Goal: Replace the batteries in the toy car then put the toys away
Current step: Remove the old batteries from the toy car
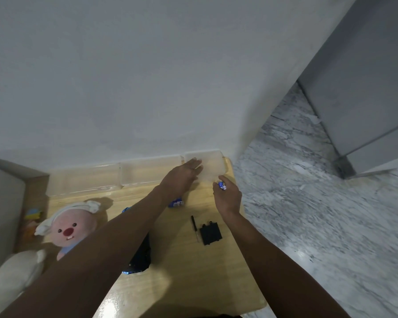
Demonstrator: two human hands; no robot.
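Batteries (222, 186) sit pinched in my right hand (228, 198), while my left hand (182, 177) rests flat, fingers released, steadying the clear box (213, 165) for storage.

- A plain white wall (147, 76) rose directly behind the light wooden table (182, 271).
- Grey-veined marble floor (308, 214) spread to the right.
- A grey cabinet (365, 88) stood at the far right.
- Light glared softly off the tabletop.

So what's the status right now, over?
Left hand flat on clear box. Right hand pinching battery. Toy car under left arm, cover off.
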